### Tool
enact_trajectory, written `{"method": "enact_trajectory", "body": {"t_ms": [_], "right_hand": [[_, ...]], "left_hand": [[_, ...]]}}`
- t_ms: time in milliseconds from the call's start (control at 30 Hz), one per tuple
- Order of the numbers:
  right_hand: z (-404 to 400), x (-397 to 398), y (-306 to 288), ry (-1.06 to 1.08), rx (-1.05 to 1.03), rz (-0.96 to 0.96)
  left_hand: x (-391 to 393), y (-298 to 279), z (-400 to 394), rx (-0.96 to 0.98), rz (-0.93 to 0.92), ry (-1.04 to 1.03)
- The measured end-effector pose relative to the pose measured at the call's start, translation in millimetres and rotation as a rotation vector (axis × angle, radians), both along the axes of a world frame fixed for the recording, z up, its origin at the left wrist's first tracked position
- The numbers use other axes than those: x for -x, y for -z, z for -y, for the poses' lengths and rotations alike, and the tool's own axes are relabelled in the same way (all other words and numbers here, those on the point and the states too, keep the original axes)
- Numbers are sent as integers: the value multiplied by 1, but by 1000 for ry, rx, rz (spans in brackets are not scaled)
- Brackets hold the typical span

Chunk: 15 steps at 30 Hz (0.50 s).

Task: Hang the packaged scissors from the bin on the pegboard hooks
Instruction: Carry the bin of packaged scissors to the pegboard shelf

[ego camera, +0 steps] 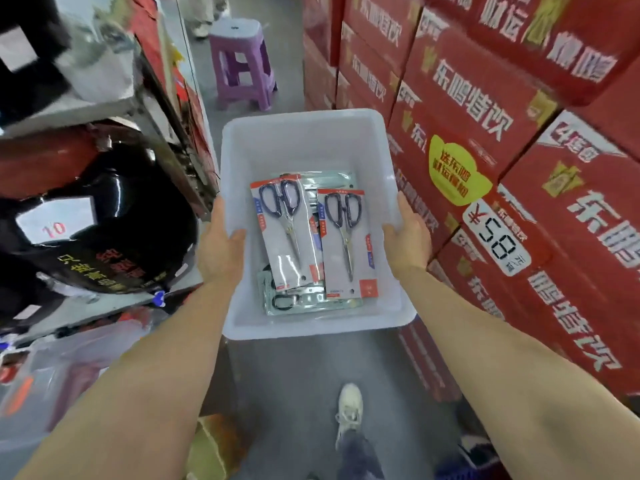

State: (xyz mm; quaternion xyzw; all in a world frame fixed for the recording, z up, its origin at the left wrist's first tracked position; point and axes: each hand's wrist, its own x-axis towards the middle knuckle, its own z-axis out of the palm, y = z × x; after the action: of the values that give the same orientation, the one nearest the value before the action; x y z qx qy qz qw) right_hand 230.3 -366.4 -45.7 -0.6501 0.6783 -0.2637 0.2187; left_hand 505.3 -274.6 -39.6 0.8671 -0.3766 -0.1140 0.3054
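Red cartons (485, 140) stacked on the right, shelving (104, 168) on the left. White bin (304, 140) carried in the aisle between them. Left hand (220, 247) grips its left rim, right hand (408, 237) grips its right rim, thumbs hooked inside. Packaged scissors (343, 244) lie flat on the bin floor.

Bright, even light; blurred, warped edges.

White bin (311, 140) carries packaged scissors (346, 237); purple stool (242, 64) on floor (294, 393).
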Motion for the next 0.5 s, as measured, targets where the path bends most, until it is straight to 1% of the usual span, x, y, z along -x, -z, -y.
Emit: {"method": "enact_trajectory", "body": {"t_ms": [267, 333, 500], "right_hand": [[153, -57, -1, -70, 33, 9], [187, -77, -4, -91, 42, -15], [282, -133, 3, -134, 26, 7]], "left_hand": [[-50, 10, 132, -11, -9, -109], [-67, 11, 162, -26, 7, -123], [-118, 16, 247, -8, -5, -163]]}}
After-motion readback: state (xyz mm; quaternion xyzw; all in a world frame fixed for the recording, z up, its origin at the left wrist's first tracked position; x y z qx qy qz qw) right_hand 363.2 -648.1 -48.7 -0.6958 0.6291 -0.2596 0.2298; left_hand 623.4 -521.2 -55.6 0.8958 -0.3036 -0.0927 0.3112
